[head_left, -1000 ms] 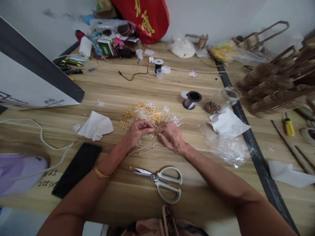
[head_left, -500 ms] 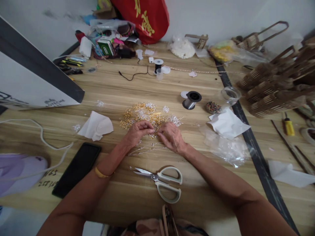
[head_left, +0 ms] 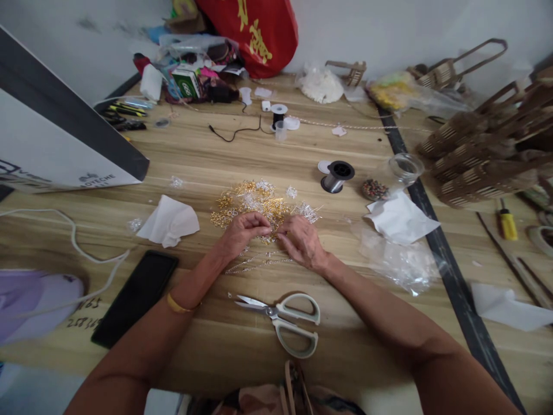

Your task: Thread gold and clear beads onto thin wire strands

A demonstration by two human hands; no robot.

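My left hand [head_left: 245, 233] and my right hand [head_left: 303, 241] face each other over the near edge of a pile of small gold and silver beads and findings [head_left: 246, 202]. Thumb and fingers are pinched together on both; whatever lies between the fingertips is too small to make out. A thin beaded chain [head_left: 254, 264] lies on the wood just below the hands, partly hidden by the right one. Nearer to me rest scissors [head_left: 276, 317] with pale handles, blades pointing left and slightly apart. Silver pins [head_left: 310, 212] lie beside my right hand.
A wire spool [head_left: 337, 177] stands behind the pile, with a jar of dark beads [head_left: 389, 176] tipped over to its right. White paper [head_left: 170, 222] and a black phone [head_left: 135, 298] lie at the left. Plastic bags [head_left: 404, 262] and brown woven baskets [head_left: 470, 155] occupy the right.
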